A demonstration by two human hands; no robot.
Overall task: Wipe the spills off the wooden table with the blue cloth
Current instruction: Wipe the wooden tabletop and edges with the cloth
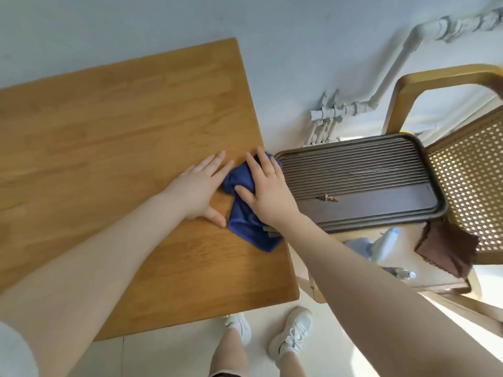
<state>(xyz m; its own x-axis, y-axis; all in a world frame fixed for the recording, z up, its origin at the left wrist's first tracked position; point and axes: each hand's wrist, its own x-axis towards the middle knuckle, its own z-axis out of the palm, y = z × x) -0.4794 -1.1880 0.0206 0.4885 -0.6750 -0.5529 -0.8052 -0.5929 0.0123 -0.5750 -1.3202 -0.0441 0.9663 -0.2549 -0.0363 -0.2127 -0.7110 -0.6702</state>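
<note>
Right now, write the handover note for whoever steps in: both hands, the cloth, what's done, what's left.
Right hand: fingers spread flat, pressing the blue cloth onto the wooden table near its right edge. No curled grip on it.
Left hand: flat on the bare wood beside the cloth, fingertips touching its left fold.
Cloth: bunched, lying wholly on the table, next to the dark ridged tray on the chair.
Done: cannot judge; no spills are visible on the wood in this view.
Left: probably keep wiping the table, then check for wet patches.

home: wooden table (pixel 122 148), rattan chair (pixel 468 186)
</note>
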